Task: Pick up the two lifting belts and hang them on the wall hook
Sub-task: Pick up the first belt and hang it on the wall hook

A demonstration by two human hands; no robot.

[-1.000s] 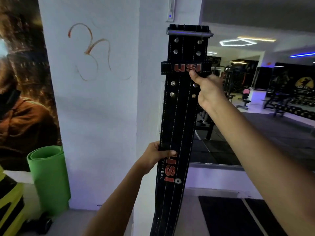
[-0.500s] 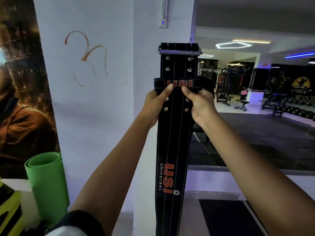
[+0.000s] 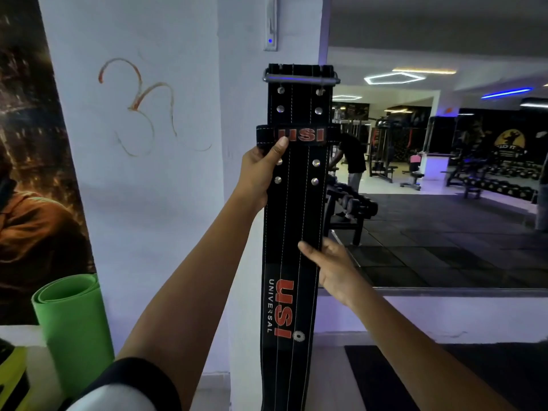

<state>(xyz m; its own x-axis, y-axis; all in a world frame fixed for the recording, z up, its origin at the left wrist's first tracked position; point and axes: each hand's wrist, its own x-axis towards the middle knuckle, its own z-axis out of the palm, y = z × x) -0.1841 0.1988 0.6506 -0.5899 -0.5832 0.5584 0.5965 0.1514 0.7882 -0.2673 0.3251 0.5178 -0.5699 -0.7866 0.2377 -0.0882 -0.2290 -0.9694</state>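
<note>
A black leather lifting belt point(image 3: 296, 203) with red "USI" lettering hangs upright in front of the white pillar point(image 3: 246, 84), its metal buckle bar point(image 3: 301, 79) at the top. My left hand point(image 3: 259, 173) grips the belt's left edge just under the keeper loop point(image 3: 299, 134), thumb on the loop. My right hand point(image 3: 332, 268) holds the right edge lower down, thumb pressed on the front. The belt's lower end runs out of view at the bottom. I see only one belt. A white fitting point(image 3: 271, 25) with a small blue light is fixed to the pillar above the buckle.
A rolled green mat point(image 3: 71, 321) stands at the lower left beside a dark poster point(image 3: 29, 173). To the right a wall mirror point(image 3: 444, 173) shows the gym, with a dumbbell rack point(image 3: 350, 209) and a person bending. A dark floor mat point(image 3: 385, 378) lies below.
My right hand has dropped from the keeper loop to the belt's middle, on the right edge. My left hand stays at the loop, and the belt remains upright.
</note>
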